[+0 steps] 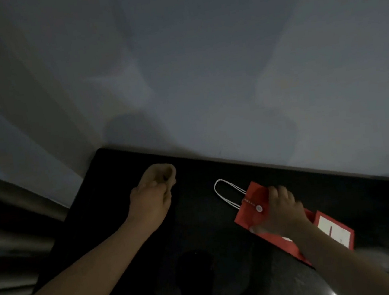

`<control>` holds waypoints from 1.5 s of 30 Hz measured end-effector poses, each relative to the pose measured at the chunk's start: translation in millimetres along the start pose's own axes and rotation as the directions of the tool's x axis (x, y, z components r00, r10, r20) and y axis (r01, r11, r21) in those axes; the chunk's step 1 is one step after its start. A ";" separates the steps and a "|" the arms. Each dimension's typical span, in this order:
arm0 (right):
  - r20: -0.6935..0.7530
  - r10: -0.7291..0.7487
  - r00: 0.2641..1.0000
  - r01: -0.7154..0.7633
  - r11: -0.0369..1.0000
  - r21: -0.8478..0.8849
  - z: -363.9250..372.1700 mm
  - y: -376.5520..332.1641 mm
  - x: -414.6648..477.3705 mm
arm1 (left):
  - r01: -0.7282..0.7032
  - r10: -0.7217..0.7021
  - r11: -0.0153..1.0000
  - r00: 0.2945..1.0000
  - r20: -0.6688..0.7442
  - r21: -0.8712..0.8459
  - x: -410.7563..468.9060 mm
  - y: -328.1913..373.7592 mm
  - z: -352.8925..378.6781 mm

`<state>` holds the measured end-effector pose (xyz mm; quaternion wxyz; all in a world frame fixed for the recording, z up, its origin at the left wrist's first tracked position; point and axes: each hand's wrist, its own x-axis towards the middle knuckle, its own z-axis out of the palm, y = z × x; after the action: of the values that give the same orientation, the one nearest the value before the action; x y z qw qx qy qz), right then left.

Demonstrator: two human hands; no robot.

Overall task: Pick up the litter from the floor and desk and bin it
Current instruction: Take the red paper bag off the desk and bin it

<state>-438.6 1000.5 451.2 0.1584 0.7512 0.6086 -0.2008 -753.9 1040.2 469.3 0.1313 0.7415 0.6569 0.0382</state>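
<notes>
A flat red paper bag (251, 210) with white cord handles and a white label lies on the black desk (110, 181) near the wall. My right hand (284, 210) rests on top of the bag, fingers spread over it and thumb at its near edge, gripping it. My left hand (154, 195) is further left on the desk, fingers curled together into a pinch; the dim light hides whether anything small is between them.
A pale wall (204, 73) rises directly behind the desk. Left of the desk's edge hang folds of curtain (10, 241). The desk's near surface is glossy and reflects a dark shape. The scene is very dim.
</notes>
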 end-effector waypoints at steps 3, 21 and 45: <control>-0.182 -0.021 0.983 0.040 0.994 0.102 5.2 -10.3 -23.1 | -0.106 0.105 0.993 0.994 -0.005 -0.052 -23.9 8.7 -9.1; -0.196 0.147 0.970 0.098 0.498 0.861 -57.7 44.9 -198.9 | -0.309 0.325 0.913 0.945 0.019 -0.267 -98.6 108.9 -70.7; -0.354 0.843 0.405 0.215 0.288 0.933 54.3 327.1 -717.3 | -0.860 0.953 0.241 0.296 -0.055 -0.450 -472.7 511.8 -78.5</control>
<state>-252.8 295.7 756.6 -0.5538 0.8130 0.1714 -0.0540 -341.8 533.8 725.0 0.3064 0.9377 0.0576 0.1532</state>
